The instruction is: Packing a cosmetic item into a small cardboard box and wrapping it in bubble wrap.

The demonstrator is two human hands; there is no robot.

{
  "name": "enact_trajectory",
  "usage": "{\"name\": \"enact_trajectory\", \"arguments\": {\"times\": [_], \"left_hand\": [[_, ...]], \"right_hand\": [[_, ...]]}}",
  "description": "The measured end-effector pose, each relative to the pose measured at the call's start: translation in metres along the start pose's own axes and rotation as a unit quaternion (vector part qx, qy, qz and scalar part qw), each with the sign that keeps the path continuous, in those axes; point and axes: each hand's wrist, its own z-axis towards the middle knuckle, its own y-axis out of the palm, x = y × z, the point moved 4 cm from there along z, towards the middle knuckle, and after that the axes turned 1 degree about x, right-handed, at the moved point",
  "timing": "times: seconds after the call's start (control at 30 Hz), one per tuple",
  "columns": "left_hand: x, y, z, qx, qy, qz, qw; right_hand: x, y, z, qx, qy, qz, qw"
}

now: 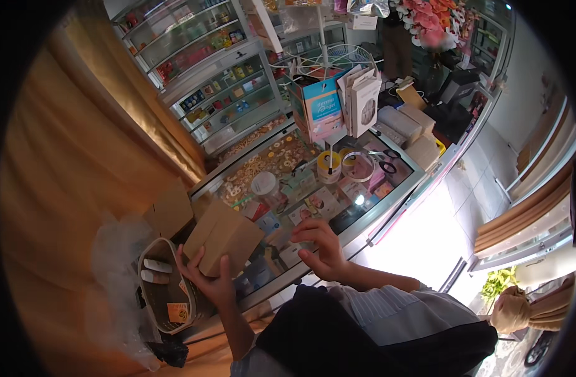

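Note:
My left hand holds a closed brown cardboard box at its near lower edge, tilted over the left end of a glass display counter. Fingers apart and with nothing in them, my right hand is raised over the counter's near edge, to the right of the box. Just left of my left hand stands a woven basket. In it lie two pale cylindrical containers and an orange packet. A second cardboard box stands behind the basket.
On the counter are a clear lidded jar, tape rolls, scissors and a wire display rack hung with boxed goods. Wrapped parcels sit farther right. Clear plastic wrap and a gold curtain border the left side.

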Motion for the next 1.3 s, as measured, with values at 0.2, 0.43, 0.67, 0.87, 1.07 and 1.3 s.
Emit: {"name": "enact_trajectory", "arguments": {"times": [0.2, 0.43, 0.67, 0.87, 1.07, 1.3], "left_hand": [[-0.005, -0.002, -0.002, 0.015, 0.017, 0.017, 1.000], [-0.008, -0.006, 0.000, -0.014, 0.038, 0.037, 0.999], [0.019, 0.001, 0.003, 0.004, -0.003, 0.046, 0.999], [0.036, -0.009, 0.004, 0.101, 0.120, 0.121, 0.980], [0.114, 0.056, -0.016, 0.162, 0.191, 0.191, 0.949], [0.170, 0.238, -0.026, -0.362, 0.061, 0.026, 0.930]], "right_hand": [[0.004, -0.067, 0.014, 0.046, -0.021, -0.120, 0.992], [0.018, -0.164, 0.051, -0.002, 0.027, -0.464, 0.886], [0.042, -0.204, 0.046, 0.073, 0.111, -0.379, 0.916], [0.047, -0.234, 0.058, 0.047, 0.135, -0.437, 0.888], [0.052, -0.238, 0.056, 0.009, 0.138, -0.430, 0.892], [0.061, -0.231, 0.057, -0.025, 0.137, -0.459, 0.878]]}}
